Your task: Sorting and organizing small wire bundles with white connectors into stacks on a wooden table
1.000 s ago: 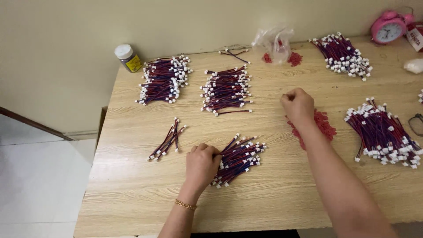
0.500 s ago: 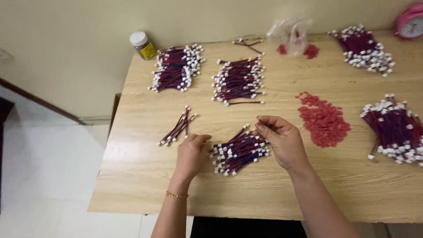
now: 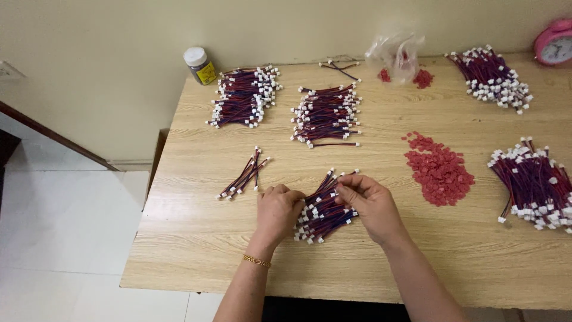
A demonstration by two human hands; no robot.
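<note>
The left hand (image 3: 277,213) covers one end of the wire bundle (image 3: 325,206), and the right hand (image 3: 372,207) covers part of its other side. The fingers (image 3: 348,186) pinch something too small to tell. The pink clock (image 3: 554,43) and the wire pile (image 3: 533,185) at the right are cut off by the edge. The surface (image 3: 196,238) runs out of view below.

Light wooden table (image 3: 196,238) with wire bundles (image 3: 326,113), red chips (image 3: 440,170), jar (image 3: 200,65), pink clock (image 3: 555,43).
</note>
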